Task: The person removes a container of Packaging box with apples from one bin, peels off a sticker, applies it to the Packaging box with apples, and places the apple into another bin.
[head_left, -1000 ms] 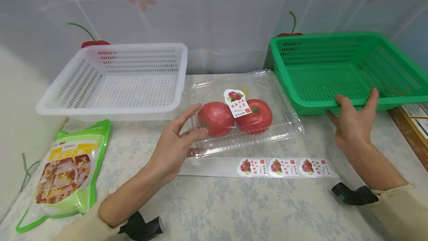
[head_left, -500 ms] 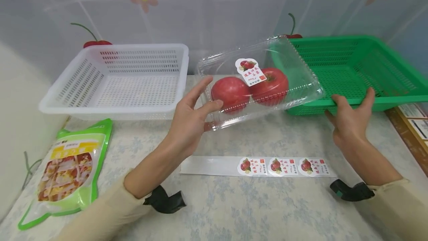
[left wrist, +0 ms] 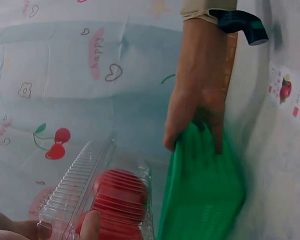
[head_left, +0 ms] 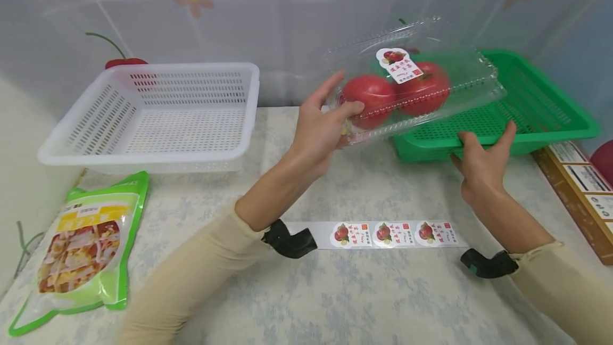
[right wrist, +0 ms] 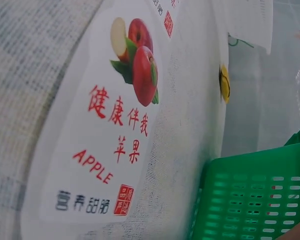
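Observation:
My left hand [head_left: 321,126] holds the left end of a clear plastic clamshell box [head_left: 471,84], thumb on top and fingers at its side and below. Inside lie two red round fruits [head_left: 369,101], with a white apple label [head_left: 399,65] stuck on the lid. The box is tilted in the air, partly in front of a green plastic basket [head_left: 551,100]. My right hand [head_left: 483,166] grips that basket's front rim; the left wrist view shows the same hand [left wrist: 197,107] at the basket's edge. Behind the box, much of the basket's left side is seen only through plastic.
A white basket [head_left: 254,116] stands back left, and a green-edged food packet [head_left: 79,254] lies before it. A strip of apple labels [head_left: 354,235] lies flat on the table, partly under the left sleeve. Brown printed cardboard [head_left: 581,190] borders the right side.
My left hand has lifted the box with the fruits up and to the right, from the table to the green basket. The right hand has kept its grip on the basket rim.

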Motion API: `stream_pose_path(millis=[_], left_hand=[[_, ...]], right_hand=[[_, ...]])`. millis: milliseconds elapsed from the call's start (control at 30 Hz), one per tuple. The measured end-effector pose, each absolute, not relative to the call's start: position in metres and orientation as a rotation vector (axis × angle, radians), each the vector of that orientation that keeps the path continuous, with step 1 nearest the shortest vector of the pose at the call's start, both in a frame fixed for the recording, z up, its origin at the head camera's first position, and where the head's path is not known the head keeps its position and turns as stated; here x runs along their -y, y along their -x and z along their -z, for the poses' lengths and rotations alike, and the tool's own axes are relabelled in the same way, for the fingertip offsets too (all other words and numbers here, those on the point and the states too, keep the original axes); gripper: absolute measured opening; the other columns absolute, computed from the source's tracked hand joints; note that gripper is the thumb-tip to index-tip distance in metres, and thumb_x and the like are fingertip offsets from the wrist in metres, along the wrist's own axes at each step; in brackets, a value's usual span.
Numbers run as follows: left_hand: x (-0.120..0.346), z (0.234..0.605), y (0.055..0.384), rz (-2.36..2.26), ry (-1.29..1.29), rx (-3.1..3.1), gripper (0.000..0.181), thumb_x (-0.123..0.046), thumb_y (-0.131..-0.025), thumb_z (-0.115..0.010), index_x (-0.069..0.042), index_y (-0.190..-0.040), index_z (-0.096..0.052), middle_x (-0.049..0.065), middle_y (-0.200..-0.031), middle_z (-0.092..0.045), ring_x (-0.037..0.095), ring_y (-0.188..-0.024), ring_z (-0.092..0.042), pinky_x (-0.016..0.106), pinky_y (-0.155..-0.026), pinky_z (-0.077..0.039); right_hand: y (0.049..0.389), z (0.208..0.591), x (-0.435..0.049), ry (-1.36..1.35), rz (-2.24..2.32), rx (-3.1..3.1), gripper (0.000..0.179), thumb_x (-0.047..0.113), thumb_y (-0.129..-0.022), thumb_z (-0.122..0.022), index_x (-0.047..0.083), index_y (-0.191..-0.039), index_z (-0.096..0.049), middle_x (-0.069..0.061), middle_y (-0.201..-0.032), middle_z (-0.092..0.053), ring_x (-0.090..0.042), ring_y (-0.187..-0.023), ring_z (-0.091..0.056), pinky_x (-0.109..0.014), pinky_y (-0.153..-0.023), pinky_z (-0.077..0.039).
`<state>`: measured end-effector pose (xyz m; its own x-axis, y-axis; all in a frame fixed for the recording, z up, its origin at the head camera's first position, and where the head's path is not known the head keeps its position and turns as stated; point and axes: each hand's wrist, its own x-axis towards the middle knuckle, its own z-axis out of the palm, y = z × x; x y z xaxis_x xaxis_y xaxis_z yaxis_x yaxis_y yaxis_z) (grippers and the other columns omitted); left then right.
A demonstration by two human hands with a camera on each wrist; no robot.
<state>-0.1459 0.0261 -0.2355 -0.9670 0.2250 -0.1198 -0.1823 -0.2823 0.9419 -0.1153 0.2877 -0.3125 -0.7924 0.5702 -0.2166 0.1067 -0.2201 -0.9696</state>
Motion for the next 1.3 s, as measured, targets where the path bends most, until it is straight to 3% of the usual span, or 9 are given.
stream_pose_path(millis=[300, 533, 700, 867, 1033, 1133, 1233, 1300], left_hand=[[-0.093, 0.225, 0.173, -2.407, 0.010, -1.540, 0.051, -0.003, -0.090, -0.070, -0.034, -0.131, -0.063, -0.006, -0.114, -0.055, 0.022, -0.083, -0.067, 0.038, -0.062, -0.060], [-0.137, 0.234, 0.182, -2.299, -0.012, -1.676, 0.050, -0.009, -0.090, -0.072, -0.036, -0.131, -0.063, -0.015, -0.123, -0.051, 0.009, -0.087, -0.060, 0.033, -0.061, -0.059], [-0.157, 0.244, 0.178, -2.316, 0.005, -1.562, 0.051, -0.006, -0.092, -0.070, -0.033, -0.134, -0.061, -0.011, -0.124, -0.051, 0.015, -0.088, -0.066, 0.043, -0.062, -0.059], [-0.170, 0.251, 0.175, -2.211, -0.018, -1.765, 0.054, -0.007, -0.094, -0.067, -0.035, -0.139, -0.056, -0.012, -0.131, -0.051, 0.016, -0.084, -0.069, 0.036, -0.060, -0.059], [-0.183, 0.249, 0.171, -1.940, 0.007, -2.238, 0.053, -0.016, -0.093, -0.069, -0.036, -0.140, -0.055, -0.010, -0.123, -0.051, 0.006, -0.092, -0.057, 0.020, -0.058, -0.053], [-0.191, 0.247, 0.170, -1.782, 0.065, -2.409, 0.050, -0.023, -0.093, -0.069, -0.039, -0.139, -0.055, -0.009, -0.120, -0.052, 0.005, -0.101, -0.048, 0.020, -0.066, -0.049], [-0.196, 0.249, 0.171, -1.711, 0.084, -2.434, 0.051, -0.026, -0.095, -0.067, -0.040, -0.142, -0.051, -0.009, -0.128, -0.050, 0.005, -0.111, -0.046, 0.022, -0.073, -0.050], [-0.196, 0.251, 0.170, -1.687, 0.066, -2.417, 0.054, -0.027, -0.096, -0.065, -0.039, -0.146, -0.046, -0.009, -0.142, -0.042, 0.006, -0.123, -0.043, 0.023, -0.077, -0.051]], right_hand=[[0.115, 0.312, -0.291, 0.794, -2.027, 1.746, 0.085, 0.022, -0.100, -0.052, 0.048, -0.153, 0.009, 0.015, -0.160, 0.011, -0.011, -0.141, -0.021, -0.042, -0.112, -0.030], [0.112, 0.312, -0.291, 0.803, -2.011, 1.733, 0.086, 0.022, -0.099, -0.054, 0.046, -0.154, 0.007, 0.012, -0.160, 0.004, -0.011, -0.141, -0.020, -0.043, -0.112, -0.030], [0.112, 0.311, -0.289, 0.810, -1.997, 1.724, 0.087, 0.020, -0.098, -0.054, 0.044, -0.155, 0.006, 0.012, -0.161, 0.004, -0.011, -0.140, -0.017, -0.043, -0.111, -0.031], [0.111, 0.311, -0.287, 0.857, -1.958, 1.750, 0.088, 0.022, -0.098, -0.055, 0.043, -0.155, 0.008, 0.015, -0.161, 0.008, -0.007, -0.141, -0.013, -0.041, -0.110, -0.034], [0.111, 0.311, -0.285, 0.870, -1.960, 1.747, 0.091, 0.022, -0.098, -0.056, 0.045, -0.154, 0.011, 0.016, -0.161, 0.008, -0.006, -0.139, -0.017, -0.040, -0.110, -0.034], [0.110, 0.310, -0.285, 0.865, -1.968, 1.728, 0.092, 0.020, -0.098, -0.057, 0.045, -0.154, 0.011, 0.016, -0.161, 0.008, -0.007, -0.137, -0.019, -0.039, -0.109, -0.035], [0.109, 0.309, -0.285, 0.868, -1.971, 1.723, 0.091, 0.020, -0.098, -0.058, 0.045, -0.155, 0.009, 0.017, -0.161, 0.008, -0.008, -0.139, -0.019, -0.039, -0.110, -0.035], [0.108, 0.309, -0.285, 0.867, -1.970, 1.725, 0.089, 0.021, -0.098, -0.057, 0.045, -0.155, 0.007, 0.016, -0.161, 0.007, -0.009, -0.140, -0.019, -0.040, -0.110, -0.034]])
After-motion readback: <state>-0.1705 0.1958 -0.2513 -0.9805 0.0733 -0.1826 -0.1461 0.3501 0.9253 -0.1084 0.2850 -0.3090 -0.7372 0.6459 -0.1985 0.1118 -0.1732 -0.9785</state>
